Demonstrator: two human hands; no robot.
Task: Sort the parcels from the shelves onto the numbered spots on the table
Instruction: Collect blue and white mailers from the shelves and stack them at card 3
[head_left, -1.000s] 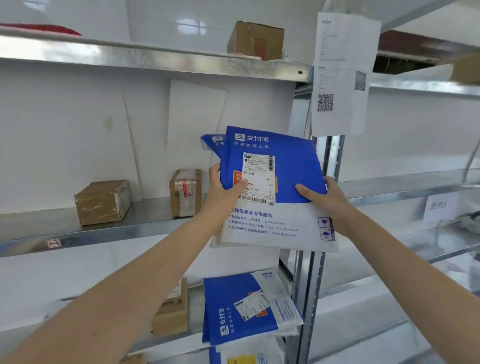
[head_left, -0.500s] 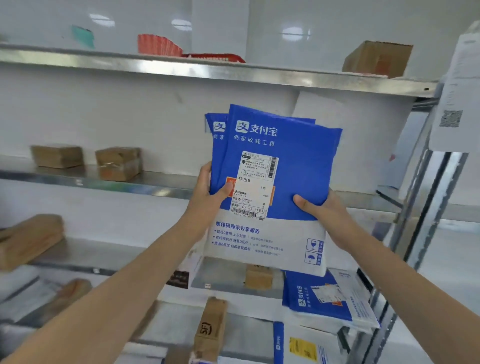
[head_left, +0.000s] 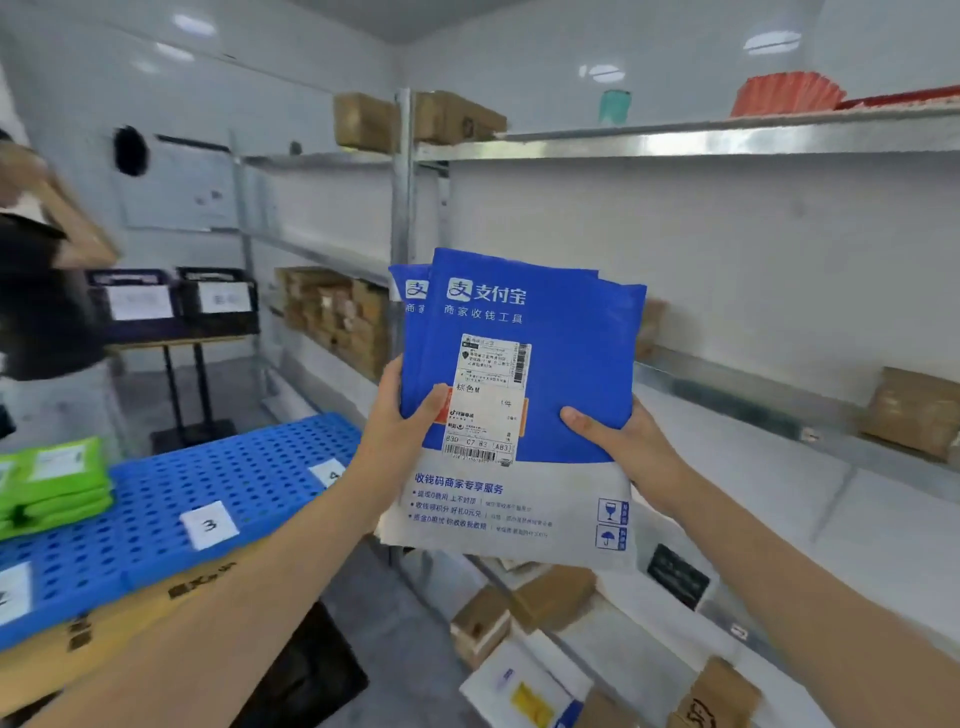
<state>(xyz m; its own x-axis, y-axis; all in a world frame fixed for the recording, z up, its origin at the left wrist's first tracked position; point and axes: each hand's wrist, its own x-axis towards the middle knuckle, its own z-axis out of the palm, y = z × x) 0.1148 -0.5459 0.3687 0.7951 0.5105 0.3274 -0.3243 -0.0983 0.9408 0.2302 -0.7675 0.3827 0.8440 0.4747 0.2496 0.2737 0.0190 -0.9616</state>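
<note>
Holds two blue-and-white mailer bags (head_left: 545, 322) upright, one tucked behind the other and peeking out at the left, up in the air to the right of the blue table (head_left: 234, 467) and above its top, touching neither table nor shelf

Grips the left edge of the pair with the left hand (head_left: 400, 431), thumb pressed on the front bag just beside the white shipping label (head_left: 488, 395), other fingers hidden behind

Grips the right edge with the right hand (head_left: 628, 441), thumb curled over the blue front, fingers out of sight at the back

On the table: white cards marked 3 (head_left: 209, 525) near its middle and 4 (head_left: 330, 474) at its right end, plus a stack of green parcels (head_left: 52, 483) at its left end

Under the table's near edge: a strip of brown cardboard (head_left: 156, 613) with dark print

Beyond the table's far side: two black crates (head_left: 176, 301) with white labels on a dark stand

Right of the table and behind the bags: metal shelves (head_left: 727, 140) with brown boxes (head_left: 914, 410) on several levels, more boxes low down

Left of the table, at the frame edge: a blurred person (head_left: 36, 291) in a dark top
</note>
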